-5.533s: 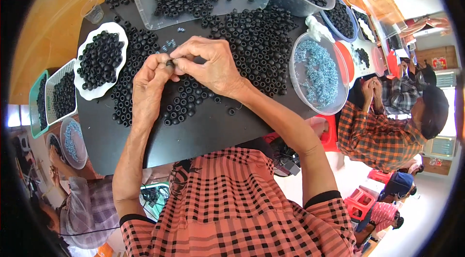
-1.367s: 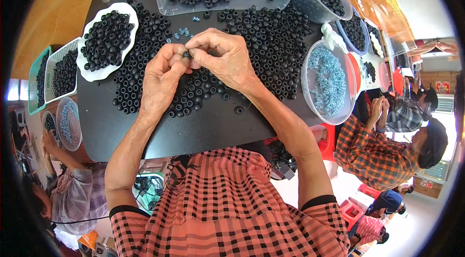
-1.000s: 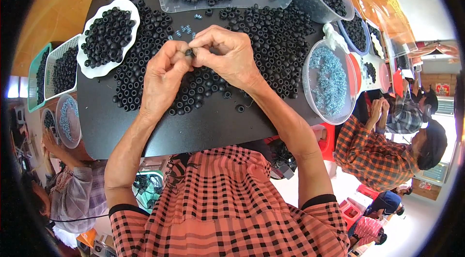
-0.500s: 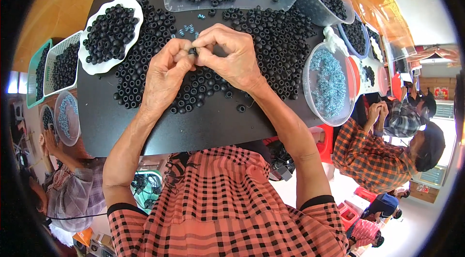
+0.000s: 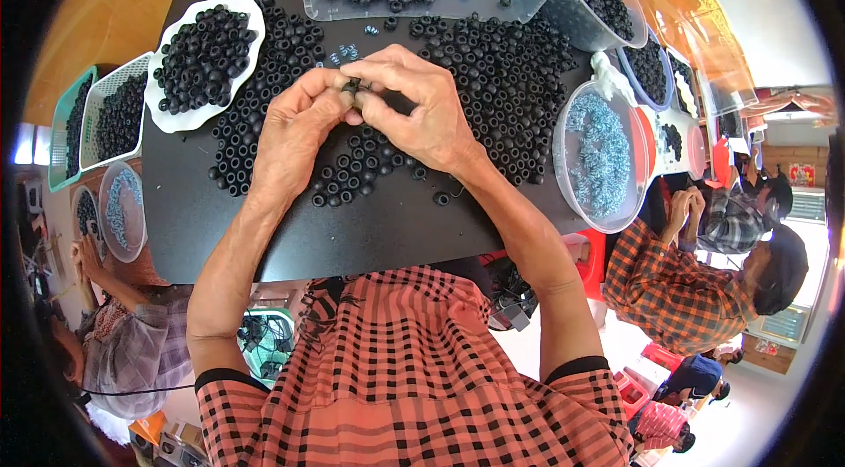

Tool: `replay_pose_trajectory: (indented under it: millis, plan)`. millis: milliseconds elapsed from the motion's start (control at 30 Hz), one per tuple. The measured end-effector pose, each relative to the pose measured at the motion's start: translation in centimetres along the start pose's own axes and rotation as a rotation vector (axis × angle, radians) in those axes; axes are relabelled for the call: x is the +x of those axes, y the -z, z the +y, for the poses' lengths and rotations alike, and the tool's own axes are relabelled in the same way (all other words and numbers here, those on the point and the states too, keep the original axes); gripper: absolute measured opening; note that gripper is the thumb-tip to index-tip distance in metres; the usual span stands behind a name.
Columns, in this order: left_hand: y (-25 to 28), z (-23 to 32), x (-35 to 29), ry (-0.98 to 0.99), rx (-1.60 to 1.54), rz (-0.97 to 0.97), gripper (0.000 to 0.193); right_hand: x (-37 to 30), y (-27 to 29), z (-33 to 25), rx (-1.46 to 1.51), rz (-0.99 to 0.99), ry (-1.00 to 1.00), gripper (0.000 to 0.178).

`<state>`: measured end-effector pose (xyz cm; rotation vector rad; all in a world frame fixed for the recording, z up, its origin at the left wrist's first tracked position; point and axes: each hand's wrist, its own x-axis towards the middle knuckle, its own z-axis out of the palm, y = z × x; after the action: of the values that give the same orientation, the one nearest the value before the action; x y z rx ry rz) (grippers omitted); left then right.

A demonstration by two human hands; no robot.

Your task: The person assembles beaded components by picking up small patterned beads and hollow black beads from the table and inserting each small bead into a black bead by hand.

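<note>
Above the dark table, my left hand (image 5: 297, 128) and my right hand (image 5: 424, 106) meet fingertip to fingertip, both closed. Between their thumbs and forefingers is a small round black bead (image 5: 352, 86); the fingers hide part of it, and whether a coil is in it I cannot tell. Loose black beads with wide holes (image 5: 502, 88) lie spread around and under both hands. Just beyond my fingers sit several small blue metal coils (image 5: 345, 53), with another single coil (image 5: 371, 29) farther off.
A clear bin (image 5: 422, 7) of black beads stands at the back, a scalloped white plate (image 5: 167, 119) of beads at left. To the right are a clear round tub (image 5: 572, 194) of blue coils and a bucket (image 5: 576, 22) of beads. Other people sit on both sides.
My fingers have shifted slightly around the bead, and more of it shows now. The table's things appear a little to the right in the picture.
</note>
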<state>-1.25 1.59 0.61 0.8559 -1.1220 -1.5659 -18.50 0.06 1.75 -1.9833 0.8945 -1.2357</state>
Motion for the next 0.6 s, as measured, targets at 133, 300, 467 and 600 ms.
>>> replay_pose_trajectory:
  millis: [133,300,467,600]
  plan:
    - [0.0,0.5,-0.1,0.13,-0.21,-0.011,0.01,0.1,-0.4,-0.4,-0.157,0.031,0.127,0.033]
    - [0.5,0.2,-0.1,0.187,-0.295,-0.039,0.011,-0.2,-0.7,-0.1,-0.292,0.087,0.265,0.035]
    - [0.8,-0.2,0.2,0.274,-0.366,-0.025,0.013,-0.4,-1.1,0.3,-0.357,0.109,0.36,0.036]
    - [1.0,-0.1,0.1,0.276,-0.372,-0.073,0.015,-0.5,-1.1,0.3,-0.36,0.112,0.37,0.035]
